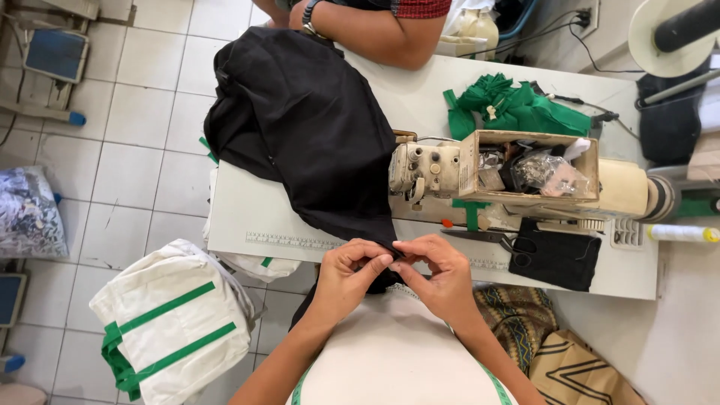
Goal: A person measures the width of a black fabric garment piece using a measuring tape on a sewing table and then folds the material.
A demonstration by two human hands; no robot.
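White worktop (247,217) carries sewing machine (424,171), black cloth (315,127); left hand (346,271), right hand (442,276) both pinching cloth edge.

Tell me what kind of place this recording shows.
Most likely a small sewing workshop. An industrial sewing machine sits on a white work table, both hands pinch black fabric at its edge, and scissors lie nearby.

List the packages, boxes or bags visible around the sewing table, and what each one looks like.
Cardboard box: open, brown, beside the sewing machine, full of small items.
White bags: green-striped, on the floor left of the table.
Clear plastic bag: far left, on the floor, stuffed with scraps.
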